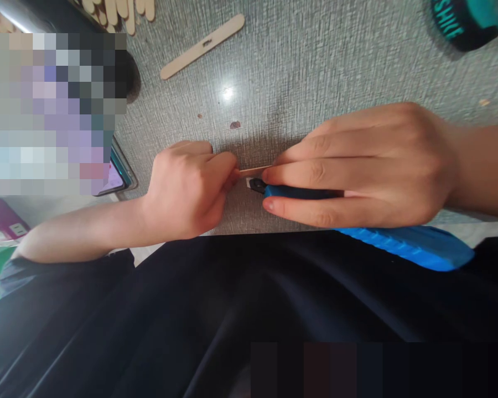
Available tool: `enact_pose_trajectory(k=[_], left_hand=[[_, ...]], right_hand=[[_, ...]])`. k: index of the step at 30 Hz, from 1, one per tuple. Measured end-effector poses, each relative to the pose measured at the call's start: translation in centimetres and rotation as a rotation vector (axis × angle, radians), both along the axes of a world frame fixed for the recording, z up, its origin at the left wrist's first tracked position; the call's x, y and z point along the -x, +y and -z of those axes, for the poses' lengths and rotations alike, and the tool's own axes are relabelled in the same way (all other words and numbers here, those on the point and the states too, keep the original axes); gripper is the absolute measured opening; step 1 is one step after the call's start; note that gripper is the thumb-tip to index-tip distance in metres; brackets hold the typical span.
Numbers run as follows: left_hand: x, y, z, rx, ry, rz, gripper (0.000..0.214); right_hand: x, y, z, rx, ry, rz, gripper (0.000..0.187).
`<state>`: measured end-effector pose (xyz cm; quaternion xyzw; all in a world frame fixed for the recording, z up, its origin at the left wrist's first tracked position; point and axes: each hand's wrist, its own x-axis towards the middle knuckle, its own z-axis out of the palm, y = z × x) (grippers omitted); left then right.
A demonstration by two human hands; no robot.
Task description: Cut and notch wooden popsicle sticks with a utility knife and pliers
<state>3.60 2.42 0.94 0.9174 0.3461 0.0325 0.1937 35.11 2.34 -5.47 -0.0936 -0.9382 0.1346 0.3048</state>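
Over the table's near edge, my left hand [186,188] is closed, its thumb and finger pinching one end of a thin wooden craft stick [255,171]. The other end runs to the fingertips of my right hand [369,171]. That hand is closed too, with a blue utility knife [415,251] gripped among its fingers. The knife's dark nose and short blade tip point left, just below the stick. Its ridged handle sticks out beneath my palm. Most of the stick is hidden by my fingers.
A craft stick with a small slot [186,58] lies on the grey textured table [315,72]. Several more sticks [116,8] are piled at the upper left, by a dark rounded object [130,77] and a phone [118,174]. A black and teal item [452,25] stands upper right.
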Motion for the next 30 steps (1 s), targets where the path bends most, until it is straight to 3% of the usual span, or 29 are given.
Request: enact_pose_trajectory(k=[5, 14, 20, 30], left_hand=[[-0.17, -0.15, 0.07, -0.019, -0.009, 0.016, 0.033], [-0.07, -0.12, 0.14, -0.038, 0.067, 0.029, 0.031], [-0.25, -0.07, 0.3, -0.102, -0.071, 0.037, 0.03], [-0.32, -0.21, 0.55, -0.106, -0.055, 0.019, 0.03]], right_hand=[[0.06, 0.01, -0.13, -0.063, 0.007, 0.023, 0.037], [0.04, -0.2, -0.01, -0.028, 0.031, 0.039, 0.039], [0.03, -0.2, -0.03, -0.07, 0.024, 0.047, 0.037], [0.15, -0.16, -0.15, -0.05, 0.06, 0.026, 0.033]])
